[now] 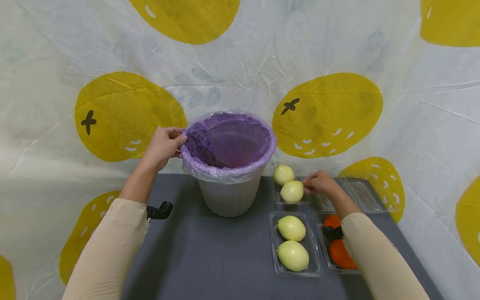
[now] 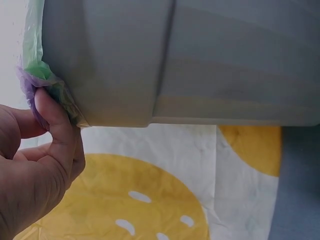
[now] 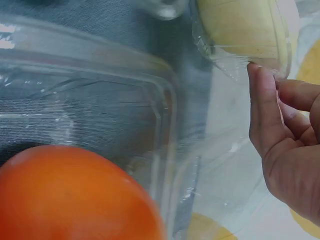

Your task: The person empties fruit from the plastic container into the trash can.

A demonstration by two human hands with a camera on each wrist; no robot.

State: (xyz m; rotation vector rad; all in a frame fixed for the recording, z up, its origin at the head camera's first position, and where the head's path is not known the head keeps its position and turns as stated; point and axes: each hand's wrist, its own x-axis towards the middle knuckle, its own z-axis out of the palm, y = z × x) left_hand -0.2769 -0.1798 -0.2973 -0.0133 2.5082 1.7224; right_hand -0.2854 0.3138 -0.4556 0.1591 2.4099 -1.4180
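Observation:
A pale trash bin (image 1: 228,196) stands on the dark table, lined with a purple plastic bag (image 1: 240,141) folded over its rim. My left hand (image 1: 163,146) pinches the bag at the bin's left rim, thumb on top; the left wrist view shows the bag bunched (image 2: 42,77) at the fingers. My right hand (image 1: 320,183) is to the right of the bin. It pinches the edge of a clear plastic tray (image 1: 278,198) holding two pale yellow-green fruits (image 1: 292,191). In the right wrist view this tray's corner (image 3: 237,62) meets the fingertips.
Nearer on the table (image 1: 210,271) is another clear tray (image 1: 275,264) with two pale fruits (image 1: 293,255). Beside it, partly under my right forearm, a tray (image 1: 330,264) carries orange fruits (image 1: 341,254). A clear container (image 1: 369,196) lies at the back right. A fruit-print sheet (image 1: 232,71) hangs behind.

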